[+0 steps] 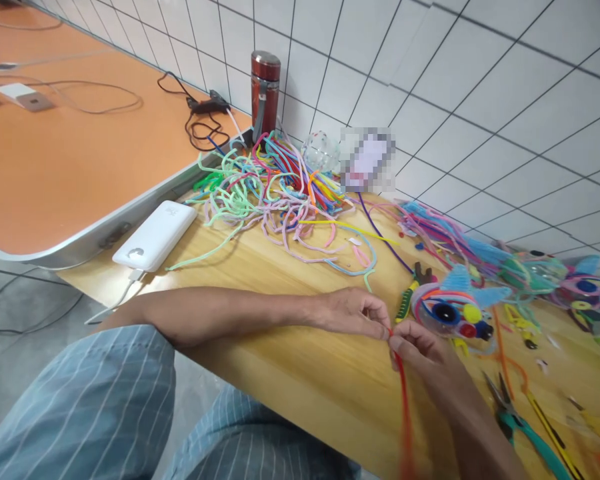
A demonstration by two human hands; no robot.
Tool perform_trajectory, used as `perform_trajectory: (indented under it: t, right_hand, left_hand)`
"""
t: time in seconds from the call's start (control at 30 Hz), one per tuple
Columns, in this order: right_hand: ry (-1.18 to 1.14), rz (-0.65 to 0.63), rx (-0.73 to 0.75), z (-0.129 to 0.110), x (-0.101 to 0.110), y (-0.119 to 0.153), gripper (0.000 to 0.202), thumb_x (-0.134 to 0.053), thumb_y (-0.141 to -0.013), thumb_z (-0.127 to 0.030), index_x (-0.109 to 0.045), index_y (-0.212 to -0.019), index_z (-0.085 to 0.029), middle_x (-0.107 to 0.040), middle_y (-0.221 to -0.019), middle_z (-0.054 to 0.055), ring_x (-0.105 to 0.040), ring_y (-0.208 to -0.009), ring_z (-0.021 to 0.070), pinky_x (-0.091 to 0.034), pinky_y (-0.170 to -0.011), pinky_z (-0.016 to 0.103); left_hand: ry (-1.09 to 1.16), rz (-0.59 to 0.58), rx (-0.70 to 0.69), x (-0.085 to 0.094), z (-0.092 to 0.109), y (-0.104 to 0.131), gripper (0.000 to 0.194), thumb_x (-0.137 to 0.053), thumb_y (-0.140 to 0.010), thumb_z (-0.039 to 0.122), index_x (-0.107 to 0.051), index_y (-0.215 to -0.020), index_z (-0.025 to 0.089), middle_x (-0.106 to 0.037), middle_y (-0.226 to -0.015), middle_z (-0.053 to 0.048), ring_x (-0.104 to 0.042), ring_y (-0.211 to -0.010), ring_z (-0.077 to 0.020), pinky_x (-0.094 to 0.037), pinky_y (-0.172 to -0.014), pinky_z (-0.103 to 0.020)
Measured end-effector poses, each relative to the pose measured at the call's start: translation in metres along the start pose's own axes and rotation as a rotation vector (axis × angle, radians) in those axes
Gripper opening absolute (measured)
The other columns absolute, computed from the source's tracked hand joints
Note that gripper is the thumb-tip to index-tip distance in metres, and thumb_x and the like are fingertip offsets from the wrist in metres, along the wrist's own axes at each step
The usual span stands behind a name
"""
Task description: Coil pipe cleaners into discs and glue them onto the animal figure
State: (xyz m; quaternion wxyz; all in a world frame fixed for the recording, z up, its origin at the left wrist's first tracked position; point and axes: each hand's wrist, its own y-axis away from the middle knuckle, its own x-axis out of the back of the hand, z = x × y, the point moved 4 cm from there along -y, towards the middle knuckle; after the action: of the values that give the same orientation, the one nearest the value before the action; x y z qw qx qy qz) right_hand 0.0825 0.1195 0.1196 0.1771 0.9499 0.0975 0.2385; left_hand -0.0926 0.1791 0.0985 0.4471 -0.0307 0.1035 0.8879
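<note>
A red pipe cleaner [404,407] runs between my two hands and hangs down past the wooden table's front edge. My left hand [355,313] pinches its upper end between thumb and finger. Right beside it, my right hand [417,347] grips the same strip, the fingertips of both hands nearly touching. Just behind my hands lie green-handled pliers [406,300] and a fish-like figure [450,310] with a blue fin, a dark eye and colored buttons.
A pile of colored pipe cleaners [280,187] lies at the back, near a red thermos [265,93] and clear ball [321,152]. A white power bank [155,235] is at left. Teal-handled pliers [525,427] lie at right, below more figures [533,272].
</note>
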Motion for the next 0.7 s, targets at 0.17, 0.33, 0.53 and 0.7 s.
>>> perform_trajectory:
  t: [0.17,0.33,0.53,0.7]
  right_hand:
    - [-0.071,0.072,0.031,0.018,-0.005,-0.007,0.037,-0.076,-0.084,-0.055,-0.064,-0.07,-0.022,-0.058,-0.064,0.0,-0.052,-0.063,0.0164,-0.042,-0.063,0.029]
    - [-0.274,0.285,0.105,0.035,-0.022,-0.014,0.042,-0.076,-0.086,-0.062,-0.066,-0.076,-0.023,-0.064,-0.074,0.002,-0.058,-0.072,0.0183,-0.049,-0.07,0.029]
    - [-0.274,0.331,0.084,0.039,-0.029,-0.016,0.044,-0.079,-0.083,-0.065,-0.067,-0.077,-0.023,-0.064,-0.073,0.003,-0.058,-0.071,0.0196,-0.051,-0.068,0.03]
    - [-0.279,0.181,-0.006,0.042,-0.024,-0.012,0.042,-0.076,-0.085,-0.063,-0.065,-0.074,-0.024,-0.063,-0.071,0.003,-0.056,-0.068,0.0201,-0.049,-0.064,0.031]
  left_hand:
    - [0.074,0.083,-0.035,0.003,-0.003,-0.003,0.011,-0.078,-0.082,0.015,-0.071,-0.075,0.014,-0.061,-0.066,0.006,-0.052,-0.068,-0.0077,-0.04,-0.07,-0.022]
    - [0.49,0.268,0.065,-0.004,-0.017,-0.004,0.012,-0.077,-0.079,0.019,-0.067,-0.073,0.014,-0.064,-0.063,0.004,-0.051,-0.061,-0.0074,-0.036,-0.062,-0.023]
    - [0.714,0.332,0.175,-0.016,-0.033,-0.004,0.046,-0.095,-0.058,0.045,-0.063,-0.076,0.018,-0.054,-0.055,0.009,-0.035,-0.045,-0.0047,-0.023,-0.048,-0.025]
    - [0.439,0.142,0.136,-0.002,-0.029,-0.012,0.026,-0.087,-0.074,0.033,-0.069,-0.08,0.015,-0.062,-0.064,0.005,-0.046,-0.056,-0.0053,-0.034,-0.055,-0.021]
